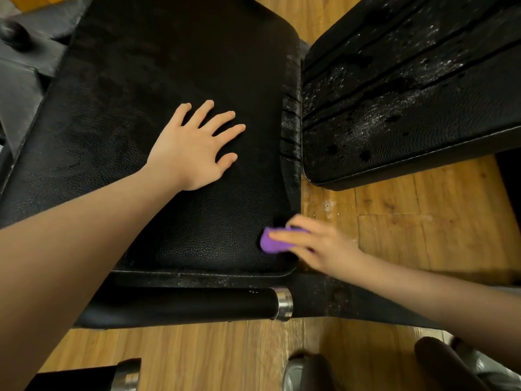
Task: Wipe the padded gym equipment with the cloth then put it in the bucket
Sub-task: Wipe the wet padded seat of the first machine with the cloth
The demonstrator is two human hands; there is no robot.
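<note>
A black padded seat point(169, 80) of a gym bench fills the middle of the view. My left hand point(194, 148) lies flat on it with fingers spread, holding nothing. My right hand point(315, 244) presses a small purple cloth point(270, 241) against the seat's near right corner, the fingers covering most of the cloth. A second black pad point(408, 108), the backrest, lies to the right; its surface is speckled with wet drops and foam. No bucket is in view.
Wooden floor point(423, 215) shows between and around the pads. A black roller with a chrome end cap point(283, 304) runs below the seat's front edge. Another chrome-capped roller point(127, 375) and dark padded parts point(439, 362) sit at the bottom. Grey frame metal point(22, 80) is at left.
</note>
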